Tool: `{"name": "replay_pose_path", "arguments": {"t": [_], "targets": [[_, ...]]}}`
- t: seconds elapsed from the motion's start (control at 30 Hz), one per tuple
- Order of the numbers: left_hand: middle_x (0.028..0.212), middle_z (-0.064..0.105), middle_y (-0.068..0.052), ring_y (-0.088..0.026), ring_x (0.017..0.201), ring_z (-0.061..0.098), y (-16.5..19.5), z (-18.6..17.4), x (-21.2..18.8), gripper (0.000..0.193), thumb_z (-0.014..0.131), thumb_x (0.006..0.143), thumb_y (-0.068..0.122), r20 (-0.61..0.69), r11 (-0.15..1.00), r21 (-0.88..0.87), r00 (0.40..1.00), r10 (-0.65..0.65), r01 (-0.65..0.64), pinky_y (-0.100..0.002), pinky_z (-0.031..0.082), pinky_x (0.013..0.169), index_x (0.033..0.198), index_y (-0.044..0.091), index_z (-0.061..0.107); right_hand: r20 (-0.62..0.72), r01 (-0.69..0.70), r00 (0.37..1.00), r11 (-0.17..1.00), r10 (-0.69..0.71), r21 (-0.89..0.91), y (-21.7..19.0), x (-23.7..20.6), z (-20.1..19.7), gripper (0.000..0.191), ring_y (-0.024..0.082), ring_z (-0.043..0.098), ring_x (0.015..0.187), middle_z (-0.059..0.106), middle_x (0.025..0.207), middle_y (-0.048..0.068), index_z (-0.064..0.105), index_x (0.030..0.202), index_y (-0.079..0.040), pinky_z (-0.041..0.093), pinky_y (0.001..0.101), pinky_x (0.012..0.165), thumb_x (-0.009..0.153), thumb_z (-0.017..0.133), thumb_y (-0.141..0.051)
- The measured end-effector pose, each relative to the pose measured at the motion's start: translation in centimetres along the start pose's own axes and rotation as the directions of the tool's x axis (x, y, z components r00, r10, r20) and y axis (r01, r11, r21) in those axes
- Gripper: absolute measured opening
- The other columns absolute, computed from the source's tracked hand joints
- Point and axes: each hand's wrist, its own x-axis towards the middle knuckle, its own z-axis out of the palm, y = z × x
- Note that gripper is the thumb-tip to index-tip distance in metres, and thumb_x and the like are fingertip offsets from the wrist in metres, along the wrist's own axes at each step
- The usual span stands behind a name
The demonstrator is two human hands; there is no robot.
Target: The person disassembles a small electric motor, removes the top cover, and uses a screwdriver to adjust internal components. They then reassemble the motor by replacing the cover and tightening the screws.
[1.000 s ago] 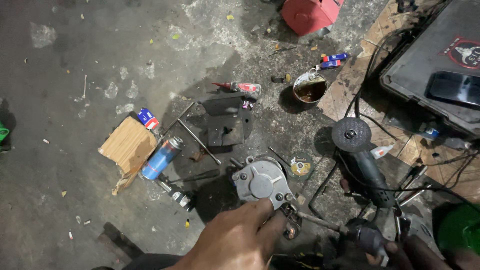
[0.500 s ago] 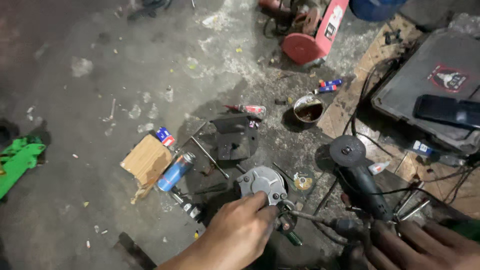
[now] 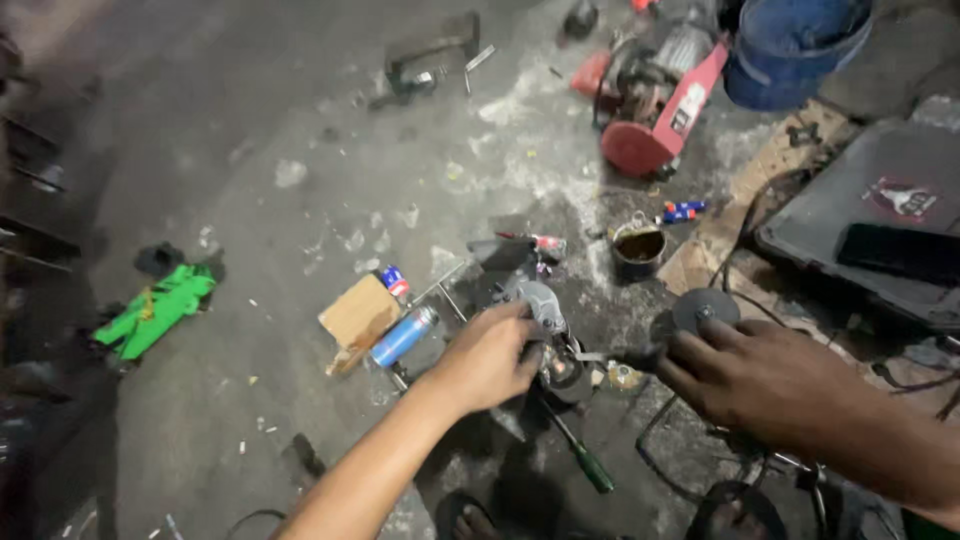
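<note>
Left hand [image 3: 490, 355] clamped around grey cast-metal motor housing [image 3: 545, 305] mid-floor; right hand [image 3: 765, 375] wrapped on black angle grinder [image 3: 700, 310]. Best kept firmly steadied, fingers clear of disc.

Bare concrete floor [image 3: 250, 120], stained and dusty, carries everything. Just beyond the left hand [image 3: 490, 355] lie a blue spray can [image 3: 404, 336] and a cardboard box [image 3: 358, 318]. Beyond the right hand [image 3: 770, 385] stands a small tin can [image 3: 639, 250]. A green tool [image 3: 155, 310] lies well apart to the left; a red machine [image 3: 655, 100] lies farther off.
</note>
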Motion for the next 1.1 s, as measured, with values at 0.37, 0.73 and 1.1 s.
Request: {"name": "replay_pose_path", "arguments": {"t": [0.37, 0.73, 1.1], "targets": [[0.108, 0.067, -0.022, -0.043, 0.106, 0.065, 2.9, -0.4, 0.7, 0.025, 0.074, 0.077, 0.013, 0.098, 0.987, 0.14, 0.991, -0.092, 0.078, -0.05, 0.052, 0.092, 0.098, 0.0, 0.072, -0.188, 0.0, 0.982, 0.992, 0.023, 0.122, -0.6, -2.1, -2.0, 0.053, 0.031, 0.059, 0.114, 0.061, 0.122, 0.011, 0.057, 0.133, -0.007, 0.054, 0.0411, 0.08, 0.081, 0.061, -0.018], [0.116, 0.068, -0.018, -0.034, 0.104, 0.067, 0.3, 5.5, -4.6, 0.058, 0.074, 0.085, 0.033, -0.404, 0.822, -0.463, 0.747, -0.529, 0.332, -0.045, 0.055, 0.088, 0.133, 0.003, 0.061, -0.162, 0.039, 0.987, 0.992, -0.019, 0.121, 0.4, -1.7, -0.9, 0.051, 0.031, 0.059, 0.116, 0.061, 0.122, 0.01, 0.057, 0.127, -0.008, 0.054, 0.0395, 0.081, 0.079, 0.063, -0.02], [0.139, 0.053, -0.027, -0.039, 0.128, 0.051, 8.3, 25.3, -3.5, 0.117, 0.103, 0.053, 0.027, -0.528, 0.585, -0.619, 0.274, -0.804, 0.524, -0.046, 0.037, 0.11, 0.143, -0.009, 0.038, -0.044, -0.112, 0.992, 0.984, 0.119, 0.14, -1.5, -1.9, -3.1, 0.059, 0.029, 0.061, 0.117, 0.06, 0.125, 0.007, 0.056, 0.13, -0.015, 0.058, 0.0391, 0.081, 0.074, 0.071, -0.026]]}}
